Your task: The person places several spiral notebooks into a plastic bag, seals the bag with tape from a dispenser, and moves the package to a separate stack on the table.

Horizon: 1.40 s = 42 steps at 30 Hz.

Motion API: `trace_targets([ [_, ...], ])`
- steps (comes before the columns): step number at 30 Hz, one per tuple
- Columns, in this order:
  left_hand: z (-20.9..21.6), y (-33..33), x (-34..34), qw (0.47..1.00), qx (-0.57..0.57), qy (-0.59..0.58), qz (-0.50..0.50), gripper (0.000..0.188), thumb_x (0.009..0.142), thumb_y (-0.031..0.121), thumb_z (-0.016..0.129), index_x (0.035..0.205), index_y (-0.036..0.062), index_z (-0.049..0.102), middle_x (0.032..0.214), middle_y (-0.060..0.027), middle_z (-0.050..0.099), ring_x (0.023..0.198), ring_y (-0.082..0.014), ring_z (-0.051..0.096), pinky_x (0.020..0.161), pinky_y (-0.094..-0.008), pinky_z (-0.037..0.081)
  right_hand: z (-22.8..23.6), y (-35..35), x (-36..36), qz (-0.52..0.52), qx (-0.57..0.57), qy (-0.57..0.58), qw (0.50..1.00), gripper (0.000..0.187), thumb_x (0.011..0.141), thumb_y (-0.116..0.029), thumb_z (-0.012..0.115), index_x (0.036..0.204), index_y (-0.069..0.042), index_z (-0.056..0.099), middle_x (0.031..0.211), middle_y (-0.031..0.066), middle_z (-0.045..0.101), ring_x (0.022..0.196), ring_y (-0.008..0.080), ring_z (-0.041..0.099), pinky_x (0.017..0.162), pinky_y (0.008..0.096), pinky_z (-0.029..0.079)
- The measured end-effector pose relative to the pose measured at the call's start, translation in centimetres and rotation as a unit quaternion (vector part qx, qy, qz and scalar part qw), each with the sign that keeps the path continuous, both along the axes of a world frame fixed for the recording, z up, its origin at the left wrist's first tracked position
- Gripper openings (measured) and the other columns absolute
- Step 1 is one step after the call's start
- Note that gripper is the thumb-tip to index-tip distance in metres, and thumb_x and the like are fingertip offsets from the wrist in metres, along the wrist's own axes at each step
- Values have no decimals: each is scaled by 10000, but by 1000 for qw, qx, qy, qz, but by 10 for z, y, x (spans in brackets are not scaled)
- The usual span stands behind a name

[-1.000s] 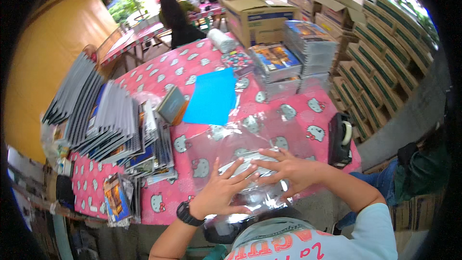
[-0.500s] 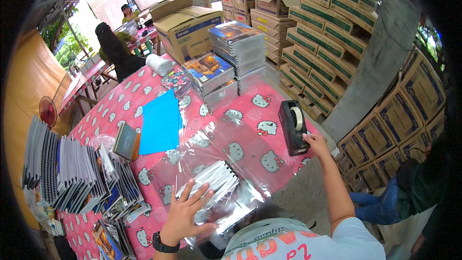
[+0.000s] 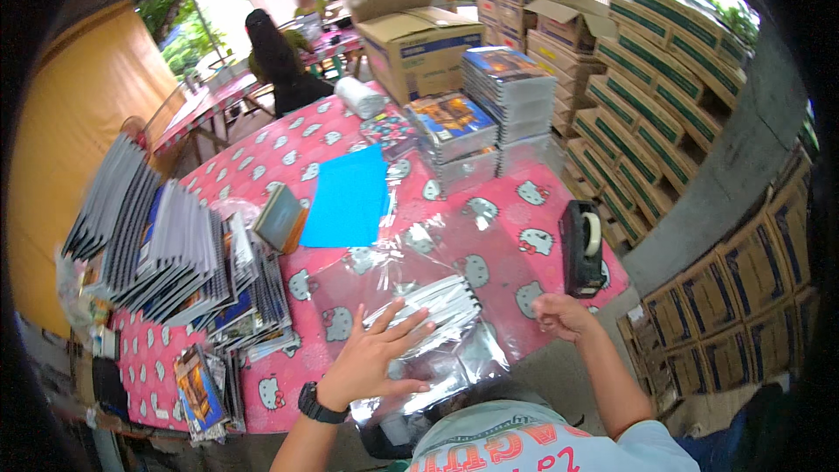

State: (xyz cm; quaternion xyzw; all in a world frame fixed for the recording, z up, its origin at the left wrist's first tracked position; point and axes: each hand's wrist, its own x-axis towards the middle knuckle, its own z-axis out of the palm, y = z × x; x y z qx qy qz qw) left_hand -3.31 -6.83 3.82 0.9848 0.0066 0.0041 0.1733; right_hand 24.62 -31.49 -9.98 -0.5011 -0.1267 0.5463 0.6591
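My left hand [image 3: 382, 352] lies spread over a bundle of white-paged spiral notebooks [image 3: 447, 306] at the table's front edge. Shiny clear plastic [image 3: 476, 358] covers the bundle and spreads beyond it on the table. My right hand [image 3: 566, 316] has its fingers curled together near the right edge; whatever they may pinch is too small to make out. Just beyond that hand stands a black tape dispenser [image 3: 577, 267] with a pale tape roll [image 3: 590, 233], apart from my fingers.
Tall piles of spiral notebooks [image 3: 175, 245] line the left side. Wrapped notebook stacks [image 3: 507, 96] and an open carton [image 3: 419, 44] stand at the back. A blue sheet [image 3: 348, 197] lies mid-table. Boxes [image 3: 734, 297] rise at the right; two people sit at a far table.
My right hand has drawn back from the tape dispenser toward me, its fingers now curled. The left hand stays on the covered notebooks. The whole view has shifted, with things appearing farther right.
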Motion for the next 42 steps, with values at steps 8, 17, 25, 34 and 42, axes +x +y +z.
trace_targets([
  [8,2,3,-2,1000,-2,-8,10,821,636,635,645,1339,284,410,1466,-141,201,1353,-326,184,998,-663,122,167,177,-60,365,-32,-487,793,392,741,-412,673,802,-25,658,713,63,631,609,125,557,530,284,427],
  [17,-10,9,-4,995,-44,-74,46,854,626,612,666,1349,246,396,1473,-154,172,1357,-322,177,1024,-629,91,187,169,-49,376,-241,-770,456,579,608,-584,688,844,-56,685,823,117,664,782,279,644,695,378,504],
  [25,-20,-18,9,928,-87,-336,138,203,679,140,742,875,143,686,1016,-1,646,1039,-159,561,1032,-546,186,142,117,-82,127,283,-705,637,145,703,-147,727,806,-75,655,853,65,615,812,222,555,756,341,427],
  [34,8,-17,16,962,15,-265,61,251,718,260,722,852,68,629,794,-41,606,809,-213,576,923,-423,371,118,146,-33,-30,105,-567,816,432,729,-326,714,1028,-26,630,952,115,638,856,224,583,792,333,445],
  [42,-33,46,6,908,-327,-87,248,401,769,242,700,1043,-37,612,922,-81,646,823,-164,589,740,-282,460,88,181,-48,213,81,-361,904,532,676,-273,781,1071,35,601,1028,142,625,964,209,581,875,327,439],
])
